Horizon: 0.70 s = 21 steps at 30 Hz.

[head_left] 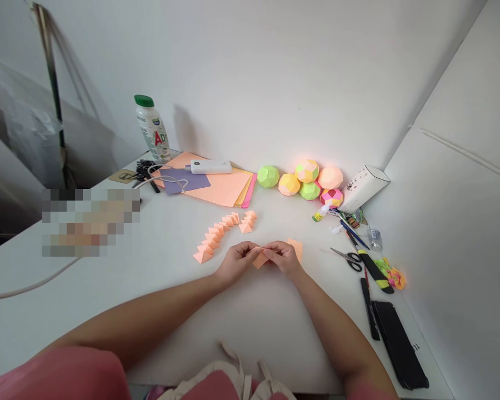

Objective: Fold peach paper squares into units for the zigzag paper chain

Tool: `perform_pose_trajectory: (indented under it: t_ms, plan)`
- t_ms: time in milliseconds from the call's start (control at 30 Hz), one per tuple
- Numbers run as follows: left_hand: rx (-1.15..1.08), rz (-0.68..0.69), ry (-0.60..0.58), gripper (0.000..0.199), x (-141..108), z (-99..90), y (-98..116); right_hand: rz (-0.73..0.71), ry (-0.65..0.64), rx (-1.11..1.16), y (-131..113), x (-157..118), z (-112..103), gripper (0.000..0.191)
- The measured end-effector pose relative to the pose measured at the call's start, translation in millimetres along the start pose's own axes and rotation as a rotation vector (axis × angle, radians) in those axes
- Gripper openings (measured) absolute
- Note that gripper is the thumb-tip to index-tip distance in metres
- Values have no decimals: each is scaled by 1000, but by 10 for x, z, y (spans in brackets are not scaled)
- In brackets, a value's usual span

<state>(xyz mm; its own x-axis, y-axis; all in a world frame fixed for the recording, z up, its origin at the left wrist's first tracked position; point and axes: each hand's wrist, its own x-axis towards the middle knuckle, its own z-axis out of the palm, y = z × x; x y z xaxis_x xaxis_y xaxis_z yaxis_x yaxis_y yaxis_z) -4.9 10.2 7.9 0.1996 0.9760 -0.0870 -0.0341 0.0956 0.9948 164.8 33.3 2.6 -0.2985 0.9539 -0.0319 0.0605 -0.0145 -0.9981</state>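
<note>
My left hand and right hand nearly together, both pinching small peach paper piece above white bench; folded peach paper units lined up beyond left hand.

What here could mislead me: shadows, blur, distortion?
Head view: pixelation masks part of the table's left side; the bottle casts a soft shadow on the wall; wide-angle stretch distorts the edges; creases in the paper between left hand and right hand look too soft to judge.
</note>
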Motion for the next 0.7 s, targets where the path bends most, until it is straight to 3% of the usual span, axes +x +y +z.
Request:
perform_pose_trajectory:
  t_ms: [700]
  plan:
    - [-7,20,12,28,-12,5,5,3,-41,-38,-34,-5,-1,23]
